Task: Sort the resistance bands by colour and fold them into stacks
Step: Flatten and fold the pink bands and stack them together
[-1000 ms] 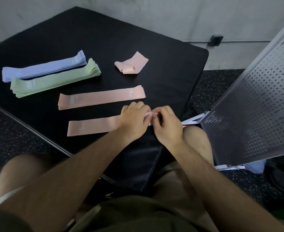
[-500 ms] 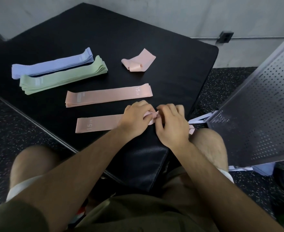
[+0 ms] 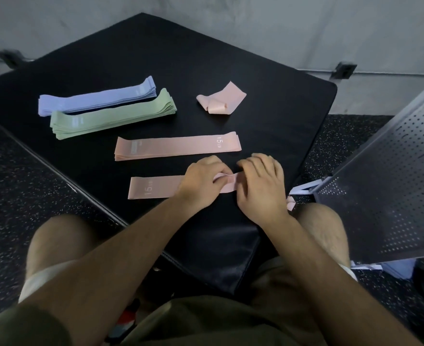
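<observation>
The pink resistance band (image 3: pixel 153 187) lies lengthwise along the tabletop's (image 3: pixel 156 58) near edge, its printed end running out left beyond the left hand (image 3: pixel 201 179), which with the right hand (image 3: pixel 260 186) pinches a raised fold at its right end

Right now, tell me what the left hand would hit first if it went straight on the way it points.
The right hand, almost at once. The left hand points rightward along the pink band both hands pinch, and the right one's fingertips lie just ahead, apparently level with it.
</observation>
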